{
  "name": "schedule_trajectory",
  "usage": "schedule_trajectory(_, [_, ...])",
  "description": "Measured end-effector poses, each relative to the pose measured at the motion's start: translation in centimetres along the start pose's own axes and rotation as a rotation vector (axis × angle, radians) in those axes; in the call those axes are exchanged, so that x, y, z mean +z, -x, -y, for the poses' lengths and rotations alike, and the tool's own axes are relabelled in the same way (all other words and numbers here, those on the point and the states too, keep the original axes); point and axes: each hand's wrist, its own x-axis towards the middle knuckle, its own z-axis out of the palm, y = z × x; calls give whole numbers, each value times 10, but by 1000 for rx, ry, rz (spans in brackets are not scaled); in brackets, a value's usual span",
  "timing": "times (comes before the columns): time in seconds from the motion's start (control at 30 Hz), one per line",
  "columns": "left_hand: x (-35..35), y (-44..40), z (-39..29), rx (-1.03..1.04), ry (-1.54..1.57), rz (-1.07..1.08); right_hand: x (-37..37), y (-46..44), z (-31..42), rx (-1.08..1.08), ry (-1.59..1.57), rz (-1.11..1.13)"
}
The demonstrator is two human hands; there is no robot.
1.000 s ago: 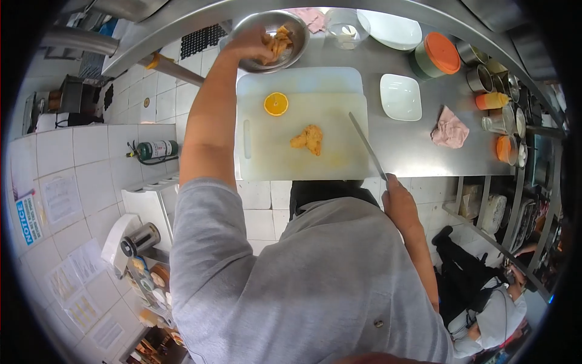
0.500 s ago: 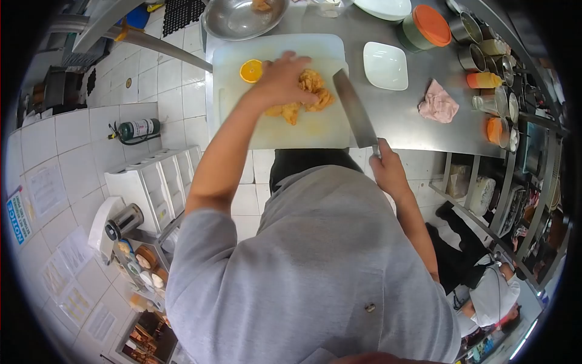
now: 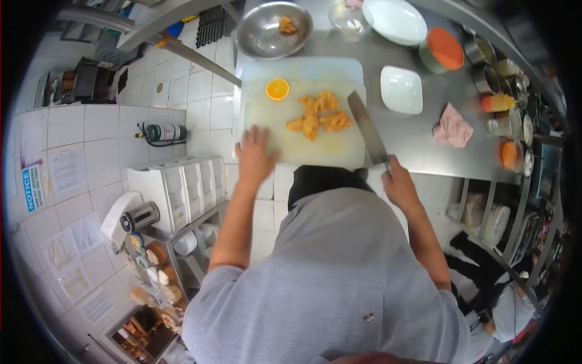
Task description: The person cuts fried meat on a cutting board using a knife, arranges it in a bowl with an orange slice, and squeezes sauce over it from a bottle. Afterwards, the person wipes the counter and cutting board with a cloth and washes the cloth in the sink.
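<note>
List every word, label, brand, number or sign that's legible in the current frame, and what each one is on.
"NOTICE": on the blue-and-white wall sign at far left; its smaller lines are too small to read.
Fire extinguisher: label marks too small to read.
Printed wall sheets: too small and blurred to read.
No other text, brand or number is legible.

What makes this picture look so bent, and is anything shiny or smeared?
Head view: probably a very wide lens, bowing the tiled wall and blackening the corners; head view: pale sheen on the steel counter; head view: slight blur on the left hand and squeeze bottle.
</note>
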Motion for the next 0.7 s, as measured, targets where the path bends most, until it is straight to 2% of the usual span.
schedule_trajectory(0.13, [19, 8, -15, -64, -17, -31, -7, -3, 6, -33, 35, 24])
schedule_trajectory(0.27, [14, -1, -14, -39, -98, 28, -2, -3, -4, -84, 122, -69])
schedule_trajectory(0.3, [8, 2, -16, -55, -80, 70, -2, 10, 0, -60, 136, -30])
schedule_trajectory(0.4, [-28, -20, -21, -75, -27, 143, -12, 8, 26, -57, 2, -134])
schedule_trajectory(0.47, [-36, -31, -33, -77, 52, -67, -16, 19, 30, -209, -35, -123])
schedule_trajectory(0.5, [-39, -33, -43, -72, 55, -60, -26, 25, 42, -180, 26, -54])
schedule_trajectory(0.57, [-44, -39, -63, 63, 412, -166, -35, 31, 38, -184, 83, 5])
schedule_trajectory(0.7, [-35, -42, -98, 149, 270, -208, -42, 23, 38, -183, 250, 111])
